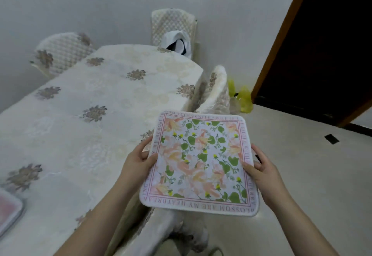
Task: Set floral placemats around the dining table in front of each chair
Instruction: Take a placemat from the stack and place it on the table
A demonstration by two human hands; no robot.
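A square floral placemat (201, 163) with pink and green flowers and a lettered pink border hangs flat in the air beside the dining table's right edge. My left hand (138, 159) grips its left edge, thumb on top. My right hand (261, 167) grips its right edge the same way. The dining table (96, 103) wears a cream cloth with brown flower motifs. Another placemat (9, 209) lies at the table's near left corner, partly cut off by the frame.
Covered chairs stand around the table: one at the far left (62, 52), one at the far end (173, 26) with a white-and-black item on it, one on the right side (215, 93), one just below the mat (161, 233). A yellow bag (243, 99) lies by a dark doorway (326, 44).
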